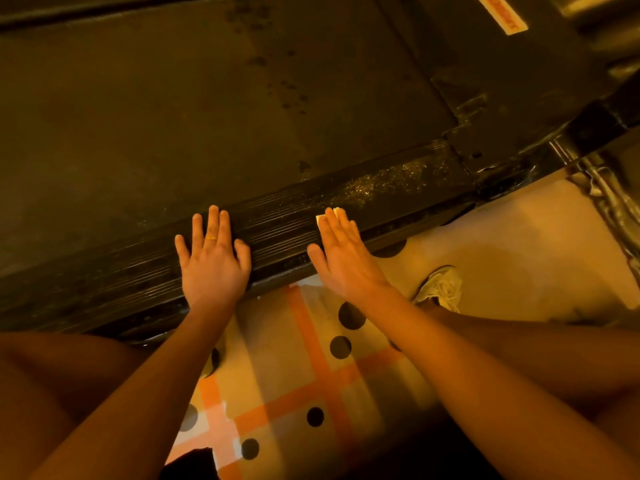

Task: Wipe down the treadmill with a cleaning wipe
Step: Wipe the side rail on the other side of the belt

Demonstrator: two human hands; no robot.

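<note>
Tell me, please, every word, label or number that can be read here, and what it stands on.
Orange-and-white sticker on the treadmill, on its dark cover at top right: printed letters, too blurred to read.
No other text, brand or number shows.

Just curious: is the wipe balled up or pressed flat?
Flat, it seems: the right hand lies open on the wipe, only its edge showing past the fingers.

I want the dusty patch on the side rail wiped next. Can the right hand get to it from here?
Probably yes. The right hand presses the wipe flat on the side rail, and the dusty patch lies just beyond its fingertips with nothing between.
</note>
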